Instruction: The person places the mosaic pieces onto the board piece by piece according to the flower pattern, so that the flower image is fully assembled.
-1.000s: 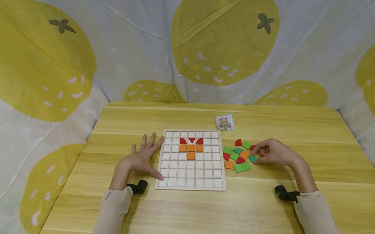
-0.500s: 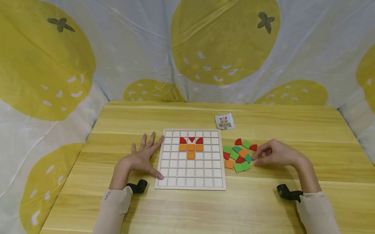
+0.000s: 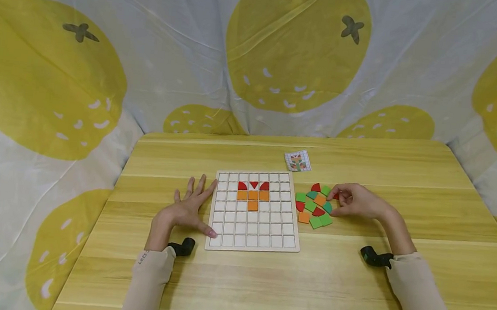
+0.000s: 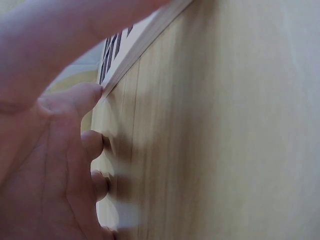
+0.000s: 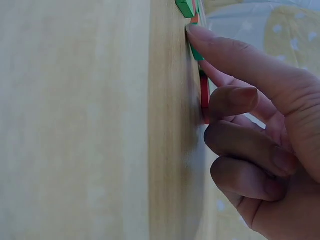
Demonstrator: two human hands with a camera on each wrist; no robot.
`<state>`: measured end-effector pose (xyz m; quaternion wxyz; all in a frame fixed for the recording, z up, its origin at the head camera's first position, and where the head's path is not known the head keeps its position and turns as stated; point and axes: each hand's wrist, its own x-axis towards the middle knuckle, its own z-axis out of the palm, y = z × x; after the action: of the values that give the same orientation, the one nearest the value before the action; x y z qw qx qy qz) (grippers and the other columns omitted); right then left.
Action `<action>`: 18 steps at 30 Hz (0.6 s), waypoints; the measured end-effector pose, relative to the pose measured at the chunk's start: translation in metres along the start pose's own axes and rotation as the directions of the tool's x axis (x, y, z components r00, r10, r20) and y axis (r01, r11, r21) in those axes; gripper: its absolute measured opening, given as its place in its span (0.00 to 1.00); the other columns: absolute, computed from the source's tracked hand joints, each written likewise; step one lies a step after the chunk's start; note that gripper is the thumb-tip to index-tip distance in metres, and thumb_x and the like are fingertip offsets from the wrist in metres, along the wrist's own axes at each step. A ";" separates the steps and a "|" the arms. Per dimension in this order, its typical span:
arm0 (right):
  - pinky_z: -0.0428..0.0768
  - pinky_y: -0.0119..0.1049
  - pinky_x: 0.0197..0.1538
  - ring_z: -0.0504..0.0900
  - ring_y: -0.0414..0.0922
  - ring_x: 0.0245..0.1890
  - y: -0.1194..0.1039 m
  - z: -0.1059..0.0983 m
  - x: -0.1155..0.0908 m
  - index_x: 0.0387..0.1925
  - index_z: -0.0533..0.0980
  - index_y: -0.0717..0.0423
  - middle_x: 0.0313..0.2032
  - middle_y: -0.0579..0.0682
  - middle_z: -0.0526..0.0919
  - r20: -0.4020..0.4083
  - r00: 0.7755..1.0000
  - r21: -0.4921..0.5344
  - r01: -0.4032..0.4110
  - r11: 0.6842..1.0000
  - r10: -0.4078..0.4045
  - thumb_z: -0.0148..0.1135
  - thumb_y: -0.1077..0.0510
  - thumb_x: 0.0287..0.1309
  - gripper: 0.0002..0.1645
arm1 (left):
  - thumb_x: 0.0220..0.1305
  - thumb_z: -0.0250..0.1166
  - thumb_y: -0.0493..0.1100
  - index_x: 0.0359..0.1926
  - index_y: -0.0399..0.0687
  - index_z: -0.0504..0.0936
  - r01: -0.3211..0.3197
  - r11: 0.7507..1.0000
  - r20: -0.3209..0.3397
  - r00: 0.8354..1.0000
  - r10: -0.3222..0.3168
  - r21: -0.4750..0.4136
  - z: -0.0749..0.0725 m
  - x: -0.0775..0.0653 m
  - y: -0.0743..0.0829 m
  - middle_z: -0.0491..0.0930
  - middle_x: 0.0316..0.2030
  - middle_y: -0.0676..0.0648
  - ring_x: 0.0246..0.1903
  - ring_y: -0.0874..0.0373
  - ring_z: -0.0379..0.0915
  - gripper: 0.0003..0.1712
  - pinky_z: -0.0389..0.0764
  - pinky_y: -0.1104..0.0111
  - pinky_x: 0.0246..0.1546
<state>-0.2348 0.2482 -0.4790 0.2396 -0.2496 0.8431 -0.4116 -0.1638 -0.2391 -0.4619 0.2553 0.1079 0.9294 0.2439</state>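
Observation:
My left hand lies spread at the left side of the wooden grid board, thumb on its lower left corner and index fingertip at the edge. Red and orange tiles form a small pattern near the board's top. My right hand is at the right of a cluster of loose tiles. Its thumb and index fingertip pinch a teal quarter-circle tile at its sides; the other fingers curl in. In the right wrist view the thumb tip touches this tile. A red tile is partly hidden behind the fingers.
Behind the board's right corner lies a small printed pattern card. Green, red, orange and teal tiles, such as a green square, lie flat beside the board. A fruit-patterned cloth hangs behind the wooden table.
My right hand drew back to the right from the teal tile, then came in again around it. Several loose tiles have shifted slightly left and away. My left hand and the board stay put.

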 end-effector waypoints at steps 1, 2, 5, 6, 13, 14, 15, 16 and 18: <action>0.70 0.29 0.32 0.67 0.36 0.24 0.000 0.000 0.000 0.46 0.80 0.61 0.24 0.45 0.69 0.001 1.000 0.000 -0.007 1.000 0.007 0.78 0.60 0.55 0.20 | 0.40 0.86 0.62 0.84 0.56 0.33 0.001 1.000 0.000 1.000 -0.001 0.001 0.000 0.000 0.000 0.17 0.81 0.38 0.78 0.34 0.05 0.85 0.19 0.23 0.68; 0.70 0.29 0.32 0.68 0.36 0.25 0.000 0.000 0.000 0.46 0.80 0.61 0.24 0.46 0.69 0.001 1.000 0.000 -0.013 1.000 0.013 0.78 0.60 0.55 0.20 | 0.40 0.86 0.62 0.84 0.56 0.33 0.002 1.000 0.000 1.000 -0.002 0.001 0.000 0.000 0.000 0.17 0.81 0.38 0.78 0.34 0.05 0.85 0.19 0.23 0.68; 0.70 0.29 0.32 0.68 0.37 0.25 -0.002 0.001 0.000 0.43 0.80 0.60 0.24 0.46 0.70 -0.008 0.999 -0.011 -0.040 0.999 0.039 0.79 0.58 0.53 0.19 | 0.40 0.85 0.62 0.84 0.56 0.33 0.005 1.000 0.002 1.000 -0.005 0.009 0.000 0.000 0.000 0.17 0.81 0.38 0.78 0.34 0.05 0.85 0.20 0.23 0.68; 0.70 0.29 0.31 0.68 0.37 0.25 -0.003 0.000 -0.001 0.42 0.80 0.59 0.24 0.46 0.70 -0.015 0.999 -0.026 -0.044 0.999 0.044 0.80 0.58 0.53 0.19 | 0.40 0.85 0.62 0.84 0.56 0.33 0.006 1.000 0.001 1.000 -0.006 0.012 -0.001 0.000 0.000 0.17 0.81 0.38 0.78 0.34 0.05 0.85 0.19 0.23 0.68; 0.68 0.29 0.30 0.68 0.37 0.24 -0.006 0.000 -0.003 0.41 0.83 0.58 0.23 0.46 0.71 -0.023 1.000 -0.035 -0.022 0.999 0.021 0.79 0.57 0.54 0.15 | 0.40 0.86 0.62 0.84 0.55 0.33 0.005 1.000 0.001 1.000 -0.005 0.009 0.000 -0.001 0.001 0.17 0.81 0.38 0.78 0.33 0.05 0.85 0.19 0.23 0.68; 0.68 0.29 0.30 0.68 0.36 0.24 -0.006 0.000 -0.003 0.42 0.84 0.58 0.23 0.46 0.71 -0.019 1.000 -0.023 -0.019 1.000 0.019 0.79 0.57 0.55 0.15 | 0.40 0.86 0.62 0.84 0.55 0.33 0.007 1.000 0.002 1.000 -0.007 0.010 -0.001 -0.002 0.002 0.17 0.81 0.38 0.78 0.33 0.05 0.85 0.19 0.23 0.68; 0.68 0.29 0.30 0.67 0.36 0.24 -0.004 -0.001 -0.004 0.42 0.85 0.58 0.24 0.46 0.71 -0.019 1.000 -0.015 -0.020 1.000 0.020 0.78 0.57 0.55 0.14 | 0.40 0.86 0.62 0.84 0.55 0.33 0.007 1.000 0.001 1.000 -0.007 0.010 0.000 -0.002 0.002 0.17 0.81 0.38 0.78 0.33 0.05 0.85 0.19 0.23 0.68; 0.68 0.29 0.30 0.67 0.36 0.24 -0.003 -0.002 -0.005 0.42 0.85 0.58 0.24 0.46 0.71 -0.021 0.999 -0.006 -0.024 1.000 0.024 0.78 0.58 0.55 0.14 | 0.40 0.86 0.62 0.84 0.55 0.33 0.007 1.000 0.001 1.000 -0.007 0.009 0.000 -0.001 0.002 0.17 0.81 0.38 0.78 0.33 0.05 0.85 0.19 0.23 0.68; 0.67 0.29 0.30 0.66 0.36 0.24 0.001 -0.004 -0.006 0.43 0.86 0.58 0.24 0.47 0.70 -0.036 0.999 0.002 -0.037 0.999 0.037 0.79 0.58 0.54 0.15 | 0.40 0.85 0.62 0.84 0.56 0.33 0.007 1.000 0.000 1.000 -0.007 0.012 0.000 -0.001 0.002 0.17 0.81 0.38 0.78 0.33 0.05 0.85 0.19 0.23 0.68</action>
<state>-0.2323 0.2545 -0.4762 0.2322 -0.2266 0.8515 -0.4119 -0.1627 -0.2382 -0.4602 0.2554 0.1061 0.9312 0.2374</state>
